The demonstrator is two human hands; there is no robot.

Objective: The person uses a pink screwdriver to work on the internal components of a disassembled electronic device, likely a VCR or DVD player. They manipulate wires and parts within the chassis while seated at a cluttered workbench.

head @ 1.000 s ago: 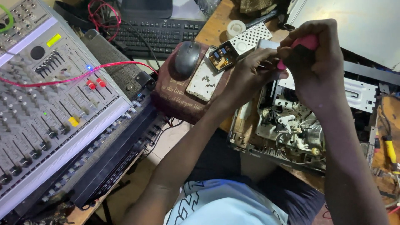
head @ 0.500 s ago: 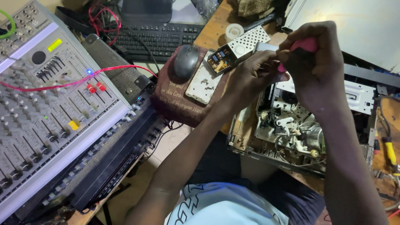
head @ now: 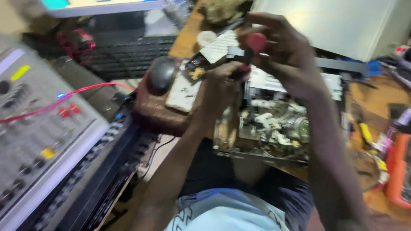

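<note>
Motion blur softens the whole view, so the small parts inside the opened machine (head: 274,124) cannot be told apart. The right hand (head: 282,55) hides most of the red-handled screwdriver (head: 255,42), its tip unseen behind the left hand (head: 220,85). The mixing console (head: 38,128) is cut off at the left edge.

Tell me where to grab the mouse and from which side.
Judging by its pose, take the mouse from above, palm on its domed back and fingers on its two long sides. It lies flat on the brown box, top uncovered, both hands away from it.
</note>
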